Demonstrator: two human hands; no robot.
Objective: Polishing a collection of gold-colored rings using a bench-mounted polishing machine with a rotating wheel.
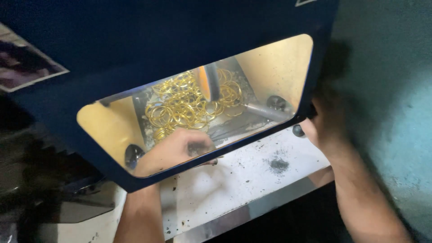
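I am reaching my left hand [177, 148] in under the blue guard [135, 76], fingers curled together on something small and dark I cannot make out, with the gold rings [184, 105] heaped just beyond my fingertips. My right hand [326, 123] is gripping the guard's edge, blurred, so it could slip and drop the guard on my wrist, or my knuckles could scatter the rings.

I found the view dim overall; warm light came only from inside the window [112, 121], glaring off the gold rings [184, 103]. My right hand [326, 121] was motion-blurred, in deep shadow.
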